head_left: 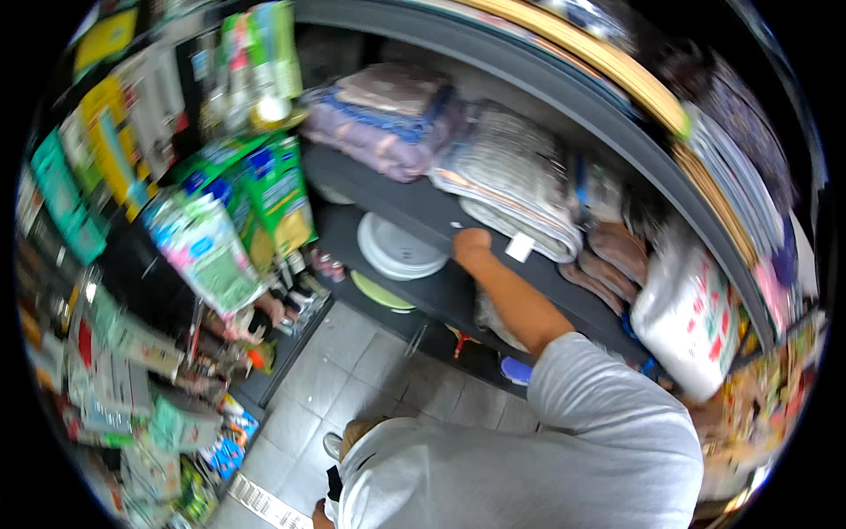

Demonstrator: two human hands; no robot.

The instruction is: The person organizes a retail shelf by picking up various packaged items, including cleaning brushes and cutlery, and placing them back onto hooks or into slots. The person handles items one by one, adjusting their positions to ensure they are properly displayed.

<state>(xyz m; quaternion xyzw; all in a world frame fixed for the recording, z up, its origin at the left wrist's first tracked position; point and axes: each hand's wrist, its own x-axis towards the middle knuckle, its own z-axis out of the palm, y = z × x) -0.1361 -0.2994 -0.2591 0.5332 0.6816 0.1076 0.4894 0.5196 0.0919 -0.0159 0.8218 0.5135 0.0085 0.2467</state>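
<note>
My right hand (473,247) reaches to the front edge of the dark grey shelf (401,201), its fingers closed. A tiny white speck shows by the fingertips, and I cannot make out what they hold, if anything. To its right a small white tag (520,248) hangs at the shelf edge, below a stack of folded grey striped textiles (515,167). White round basins (398,247) sit on the lower shelf to its left. My left hand (322,515) shows only in part at the bottom, beside a small black and white thing (334,489); its fingers are hidden.
Folded purple and blue blankets (388,123) lie farther left on the shelf. Brown slippers (608,264) and a white plastic bag (692,309) are at right. Hanging packages (273,194) fill the left wall. Grey floor tiles (352,353) lie below, with a green basin (379,293) above them.
</note>
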